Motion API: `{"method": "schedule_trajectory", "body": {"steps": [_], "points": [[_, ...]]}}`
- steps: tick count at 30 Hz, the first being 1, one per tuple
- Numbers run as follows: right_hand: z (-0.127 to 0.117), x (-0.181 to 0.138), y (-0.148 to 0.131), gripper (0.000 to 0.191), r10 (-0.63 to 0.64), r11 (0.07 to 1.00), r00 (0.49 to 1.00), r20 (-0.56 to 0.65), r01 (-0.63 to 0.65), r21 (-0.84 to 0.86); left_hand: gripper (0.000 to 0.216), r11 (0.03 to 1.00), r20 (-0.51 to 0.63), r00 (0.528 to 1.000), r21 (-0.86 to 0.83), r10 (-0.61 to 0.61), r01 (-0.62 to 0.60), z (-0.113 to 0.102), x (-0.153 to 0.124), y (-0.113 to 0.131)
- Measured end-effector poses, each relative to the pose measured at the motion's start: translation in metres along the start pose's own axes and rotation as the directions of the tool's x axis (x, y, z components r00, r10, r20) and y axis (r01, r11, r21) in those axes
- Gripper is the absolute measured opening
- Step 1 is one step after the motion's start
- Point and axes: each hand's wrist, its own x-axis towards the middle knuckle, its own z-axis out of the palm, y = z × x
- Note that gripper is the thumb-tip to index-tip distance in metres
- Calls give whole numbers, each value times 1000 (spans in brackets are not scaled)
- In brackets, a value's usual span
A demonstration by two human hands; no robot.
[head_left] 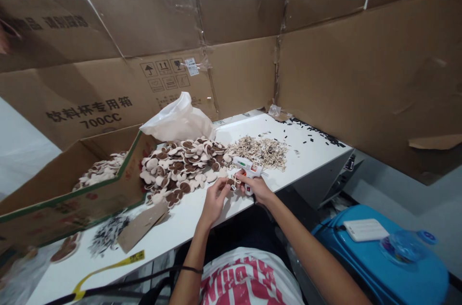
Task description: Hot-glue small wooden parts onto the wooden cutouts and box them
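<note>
My left hand is closed, pinching a small brown-and-white plush piece just above the table's front edge. A cream cord loop shows at that piece, close to the fingertips of both hands. My right hand is wrapped round a white glue gun, which points up and to the left. Whether its fingertips also touch the cord loop I cannot tell. Behind my left hand lies a heap of brown-and-white plush pieces. A pile of cream cord loops spreads beyond the glue gun.
Cardboard walls enclose the white table. An open box with plush pieces stands at left, near a white bag and cardboard scrap. Small black pieces lie far right. A blue stool-like surface carries a bottle.
</note>
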Motion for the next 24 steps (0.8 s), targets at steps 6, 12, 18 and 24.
{"method": "schedule_trajectory", "body": {"steps": [6,12,18,24], "points": [[0,1,0,43,-19,1000,1000,-12,19,-9,39,992,19,999,123,-32,29,2,0,7],[0,2,1,44,-14,1000,1000,3,14,-7,43,984,-39,999,175,-24,31,5,0,1],[0,3,4,45,7,1000,1000,-11,-7,-14,39,982,-41,999,185,-19,26,5,2,-4],[-1,5,7,44,6,1000,1000,-24,-7,-20,37,973,-42,999,231,4,6,4,-1,-4]]}}
